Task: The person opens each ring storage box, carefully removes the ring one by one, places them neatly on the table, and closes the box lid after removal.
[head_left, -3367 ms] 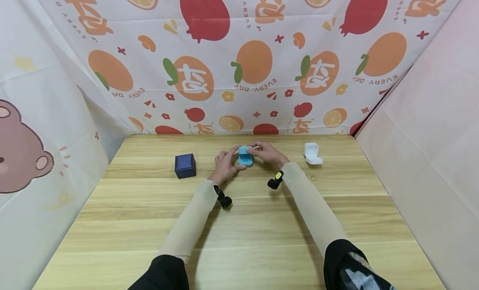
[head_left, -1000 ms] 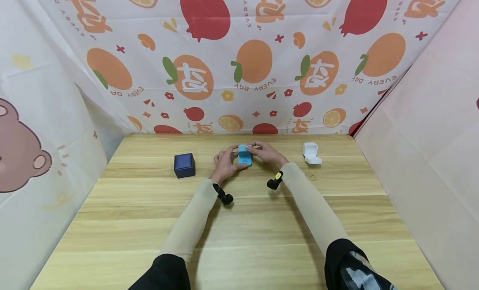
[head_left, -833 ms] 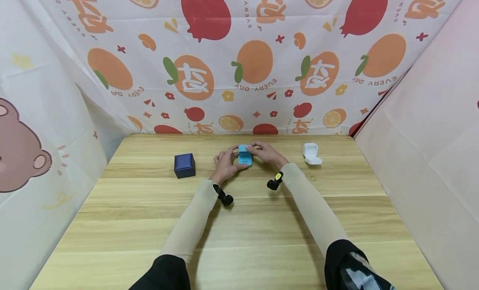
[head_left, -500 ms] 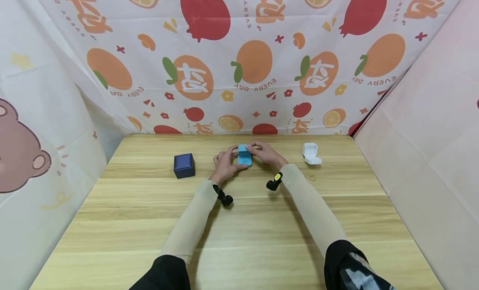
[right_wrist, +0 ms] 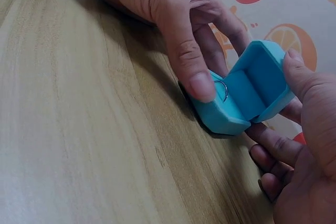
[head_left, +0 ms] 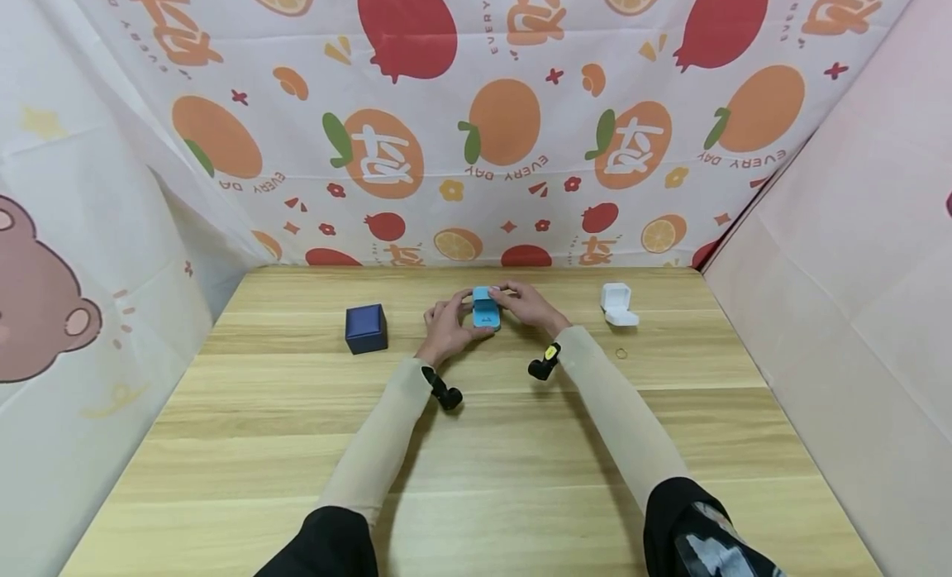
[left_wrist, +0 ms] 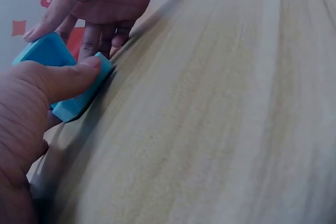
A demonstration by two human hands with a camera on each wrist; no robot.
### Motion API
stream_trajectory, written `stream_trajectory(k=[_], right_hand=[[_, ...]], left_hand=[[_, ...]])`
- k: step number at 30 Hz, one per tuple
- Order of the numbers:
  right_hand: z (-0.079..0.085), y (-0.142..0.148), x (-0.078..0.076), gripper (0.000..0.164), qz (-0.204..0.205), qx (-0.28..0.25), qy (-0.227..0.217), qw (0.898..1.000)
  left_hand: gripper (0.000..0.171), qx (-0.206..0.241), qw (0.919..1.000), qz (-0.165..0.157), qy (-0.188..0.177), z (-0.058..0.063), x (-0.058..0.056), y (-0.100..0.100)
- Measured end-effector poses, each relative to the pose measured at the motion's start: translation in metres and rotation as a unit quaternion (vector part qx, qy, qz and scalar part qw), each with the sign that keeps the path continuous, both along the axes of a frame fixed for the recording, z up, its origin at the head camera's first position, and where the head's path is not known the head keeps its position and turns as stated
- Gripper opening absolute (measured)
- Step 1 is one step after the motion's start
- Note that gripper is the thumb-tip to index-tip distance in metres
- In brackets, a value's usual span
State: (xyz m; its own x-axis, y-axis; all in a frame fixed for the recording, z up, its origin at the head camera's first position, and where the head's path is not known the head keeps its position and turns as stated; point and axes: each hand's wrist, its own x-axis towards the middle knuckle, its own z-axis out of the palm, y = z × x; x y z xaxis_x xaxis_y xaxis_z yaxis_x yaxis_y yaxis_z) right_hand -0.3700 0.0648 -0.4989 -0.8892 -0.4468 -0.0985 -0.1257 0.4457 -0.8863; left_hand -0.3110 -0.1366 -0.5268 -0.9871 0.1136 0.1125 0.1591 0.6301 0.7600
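Note:
A small light blue ring box [head_left: 486, 310] stands open at the far middle of the wooden table [head_left: 476, 445]. A thin silver ring [right_wrist: 221, 91] sits in its base [right_wrist: 220, 114]. My left hand [head_left: 449, 317] grips the base, with the thumb [right_wrist: 195, 77] over its front edge, also seen in the left wrist view [left_wrist: 73, 74]. My right hand [head_left: 518, 300] pinches the raised lid [right_wrist: 262, 77] from the right, and its fingers rest on the lid's top [left_wrist: 44, 30]. Wrist cameras [head_left: 446, 393] hang under both forearms.
A closed dark blue box [head_left: 366, 328] stands to the left of my hands. An open white box [head_left: 620, 305] sits to the right, with a loose ring [head_left: 621, 354] on the wood in front of it. Printed cloth walls [head_left: 476, 131] close in three sides.
Both hands stay on the light blue box. Apart from a slight shift, nothing has visibly moved.

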Motion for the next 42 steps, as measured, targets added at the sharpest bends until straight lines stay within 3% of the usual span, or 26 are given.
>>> stream_trajectory(k=[12,34,42], right_hand=[[0.000,0.000,0.005,0.048,-0.011,0.003,-0.011,1.000],[0.007,-0.001,0.001,0.054,-0.011,0.016,0.009,1.000],[0.012,0.001,0.003,0.054,-0.018,0.038,0.021,0.999]], left_hand=[[0.087,-0.002,1.0000,0.000,-0.008,0.004,0.005,0.001],[0.087,-0.010,0.9999,0.002,0.010,0.003,-0.002,0.001],[0.087,-0.011,0.9999,0.002,0.004,0.003,0.000,0.002]])
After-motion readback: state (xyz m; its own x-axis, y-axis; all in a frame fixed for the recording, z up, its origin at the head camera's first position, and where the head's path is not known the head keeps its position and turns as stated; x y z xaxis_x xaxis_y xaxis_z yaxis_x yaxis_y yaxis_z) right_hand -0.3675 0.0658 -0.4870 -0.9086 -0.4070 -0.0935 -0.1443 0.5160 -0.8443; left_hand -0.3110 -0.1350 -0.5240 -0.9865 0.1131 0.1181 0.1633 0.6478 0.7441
